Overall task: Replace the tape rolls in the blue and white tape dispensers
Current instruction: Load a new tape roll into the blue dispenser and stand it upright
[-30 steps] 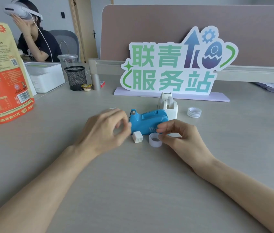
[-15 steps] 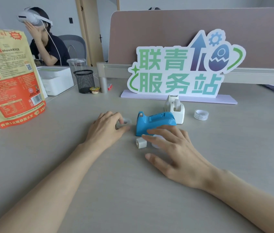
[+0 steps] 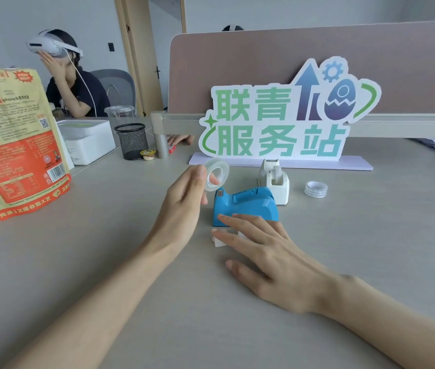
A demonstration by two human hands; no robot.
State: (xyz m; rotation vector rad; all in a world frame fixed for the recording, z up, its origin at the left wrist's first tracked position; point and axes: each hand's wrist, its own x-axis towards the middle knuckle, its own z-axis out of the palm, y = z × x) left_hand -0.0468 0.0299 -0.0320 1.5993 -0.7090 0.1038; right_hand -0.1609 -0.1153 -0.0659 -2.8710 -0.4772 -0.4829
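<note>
Left hand (image 3: 181,198), clear tape roll (image 3: 217,175) aloft

A clear tape roll (image 3: 217,174) is held raised, left of the blue dispenser (image 3: 245,206). The white dispenser (image 3: 275,182) stands behind it, a second roll (image 3: 315,189) lying flat nearby.

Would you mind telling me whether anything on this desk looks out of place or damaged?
Nothing looks damaged or spilled. The blue dispenser and white dispenser stand upright; a spare tape roll lies flat nearby, and the left hand holds a clear roll.
</note>
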